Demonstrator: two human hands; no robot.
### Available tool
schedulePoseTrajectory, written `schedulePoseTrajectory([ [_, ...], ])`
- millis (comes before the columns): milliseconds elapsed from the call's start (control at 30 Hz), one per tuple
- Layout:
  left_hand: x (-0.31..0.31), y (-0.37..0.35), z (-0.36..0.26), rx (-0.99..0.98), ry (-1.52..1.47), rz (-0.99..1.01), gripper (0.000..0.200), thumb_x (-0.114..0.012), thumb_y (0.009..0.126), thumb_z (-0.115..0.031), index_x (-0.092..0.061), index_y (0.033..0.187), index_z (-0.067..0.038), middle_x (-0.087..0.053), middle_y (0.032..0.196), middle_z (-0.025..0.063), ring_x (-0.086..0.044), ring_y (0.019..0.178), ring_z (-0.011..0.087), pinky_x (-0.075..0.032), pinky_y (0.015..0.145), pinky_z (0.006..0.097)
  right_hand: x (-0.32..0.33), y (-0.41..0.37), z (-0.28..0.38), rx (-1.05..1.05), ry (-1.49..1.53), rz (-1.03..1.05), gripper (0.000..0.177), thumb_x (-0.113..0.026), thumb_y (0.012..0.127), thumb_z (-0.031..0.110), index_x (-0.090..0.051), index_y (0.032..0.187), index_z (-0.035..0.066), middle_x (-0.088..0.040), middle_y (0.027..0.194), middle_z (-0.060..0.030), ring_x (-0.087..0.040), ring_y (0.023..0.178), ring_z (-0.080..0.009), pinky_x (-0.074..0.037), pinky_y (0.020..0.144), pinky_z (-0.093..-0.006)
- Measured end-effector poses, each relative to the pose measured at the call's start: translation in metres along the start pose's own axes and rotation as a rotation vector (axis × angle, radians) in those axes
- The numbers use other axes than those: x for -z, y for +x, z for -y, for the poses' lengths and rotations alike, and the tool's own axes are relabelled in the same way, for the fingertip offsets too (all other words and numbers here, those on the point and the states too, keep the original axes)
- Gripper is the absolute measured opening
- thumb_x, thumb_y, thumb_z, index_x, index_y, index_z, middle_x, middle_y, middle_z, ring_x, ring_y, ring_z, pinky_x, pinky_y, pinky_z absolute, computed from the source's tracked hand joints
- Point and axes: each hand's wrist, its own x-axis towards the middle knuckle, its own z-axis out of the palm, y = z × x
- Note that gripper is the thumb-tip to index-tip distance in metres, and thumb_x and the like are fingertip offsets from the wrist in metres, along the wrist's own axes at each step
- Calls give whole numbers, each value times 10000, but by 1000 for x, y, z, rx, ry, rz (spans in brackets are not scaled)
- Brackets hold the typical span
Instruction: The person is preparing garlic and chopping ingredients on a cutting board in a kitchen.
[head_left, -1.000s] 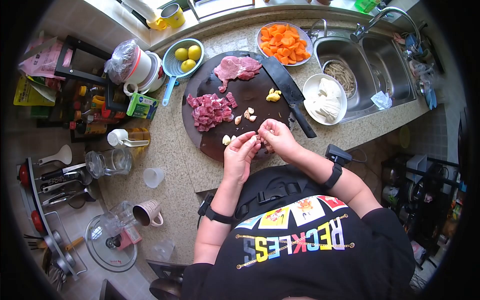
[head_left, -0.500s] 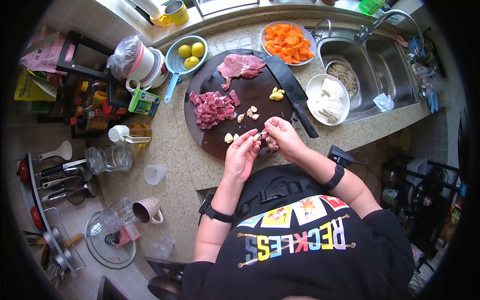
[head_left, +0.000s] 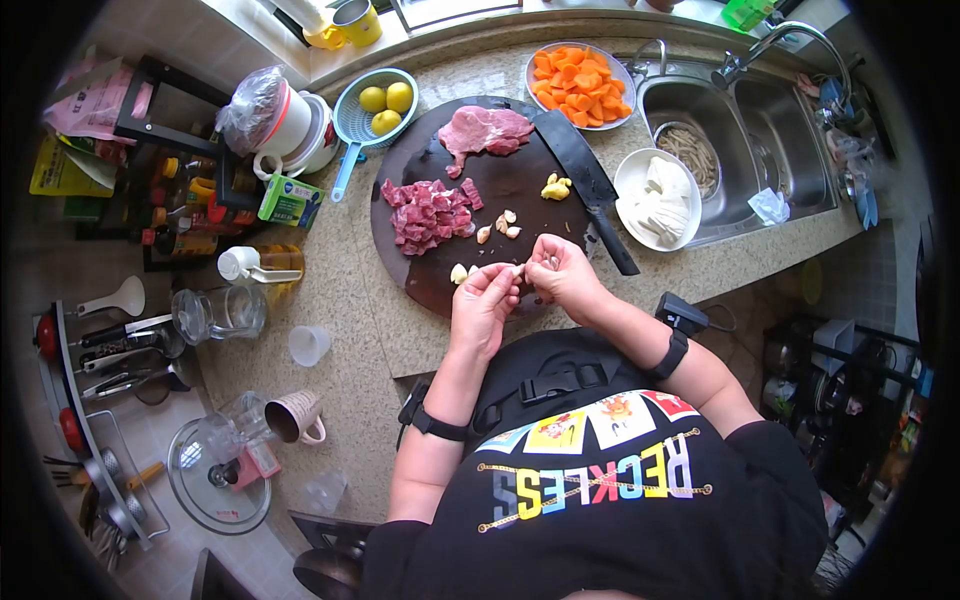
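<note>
Over the front edge of the round dark board [head_left: 420, 270], my left hand [head_left: 485, 305] pinches a garlic clove [head_left: 517, 271] between thumb and fingers. Touching the same clove from the right, my right hand [head_left: 565, 277] has its fingers curled, with a bit of garlic showing in them. Peeled cloves [head_left: 459, 273] lie just beyond my left hand. Several unpeeled cloves [head_left: 502, 226] sit mid-board. Diced meat [head_left: 428, 215] is at the board's left, a larger piece of meat [head_left: 484, 135] at the back, and ginger [head_left: 556, 187] to the right.
A cleaver [head_left: 580, 165] lies along the board's right edge. Beyond are a plate of carrots [head_left: 578, 87], a white bowl [head_left: 655, 200] and the sink [head_left: 735, 130]. Leftward are a blue colander [head_left: 372, 110], a plastic cup [head_left: 309, 346] and a mug [head_left: 295, 416].
My hands have drawn slightly closer together around the clove, and the right fingers have curled further in. The view has shifted very slightly.
</note>
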Motion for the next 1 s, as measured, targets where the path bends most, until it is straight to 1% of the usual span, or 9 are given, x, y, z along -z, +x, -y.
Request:
schedulePoseTrajectory([
  [300, 4, -2, -3, 123, -417, 191, 161, -560, 871, -109, -575, 1003, -19, -599, 854, 39, -561, 726, 101, -467, 634, 202, 0, -2, 6, 14, 155, -67, 121, -545, 806, 19, -439, 778, 70, -472, 612, 15, -365, 441, -29, -268, 388, -182],
  [400, -1, -8, -8, -2, -199, 91, 169, -580, 853, -79, -587, 1007, -9, -605, 845, 41, -561, 722, 87, -462, 646, 195, 3, -1, 7, -10, 224, -45, 96, -537, 794, 10, -457, 814, 61, -470, 609, 20, -356, 439, -24, -267, 387, -182],
  [467, 0, -8, -9, -308, 353, -15, 151, -592, 818, 12, -613, 967, 2, -610, 831, 36, -568, 712, 84, -465, 665, 197, 4, -1, 6, -25, 252, -13, 84, -528, 799, 15, -471, 848, 53, -477, 624, 15, -354, 444, -23, -266, 393, -181],
  [600, 9, -4, -2, -414, 478, -98, 156, -611, 769, 56, -631, 915, 6, -606, 800, 22, -562, 681, 75, -458, 643, 204, 10, 1, 4, -96, 263, 43, 46, -483, 829, 56, -517, 858, 43, -479, 643, 7, -340, 452, -22, -260, 404, -177],
  [700, 14, -2, -4, -502, 839, -158, 157, -642, 748, 47, -636, 900, 5, -601, 787, 7, -540, 666, 47, -425, 612, 175, 12, 3, 3, -126, 265, 51, 82, -463, 853, 79, -529, 817, 47, -479, 651, 10, -328, 453, -19, -250, 404, -176],
  [800, 12, 0, -5, -580, 943, -173, 139, -655, 718, 28, -645, 853, -3, -585, 771, 37, -549, 670, 107, -430, 614, 222, 16, 5, 0, -155, 289, 15, 101, -481, 856, 95, -529, 777, 52, -467, 634, 22, -320, 451, -17, -242, 400, -177],
  [867, 17, 9, -3, -953, 1413, -175, 143, -651, 709, -3, -650, 852, -13, -561, 766, 81, -546, 708, 194, -435, 638, 288, 19, 9, -6, -169, 315, 6, 100, -509, 852, 106, -526, 768, 56, -453, 613, 35, -315, 449, -14, -236, 397, -177],
  [967, 11, 11, -5, -927, 1384, -262, 130, -648, 708, -31, -657, 838, -25, -552, 769, 97, -530, 760, 249, -427, 668, 346, 26, 23, -17, -112, -93, -98, 125, -582, 823, 142, -553, 767, 35, -480, 575, 13, -391, 467, -46, -317, 417, -215],
  [1000, 11, 12, -6, -928, 1384, -260, 130, -648, 708, -31, -657, 838, -25, -552, 769, 97, -530, 760, 249, -427, 668, 346, 23, 28, -17, 100, -415, -170, 136, -607, 809, 150, -567, 785, 22, -501, 573, -9, -433, 498, -61, -360, 457, -235],
])
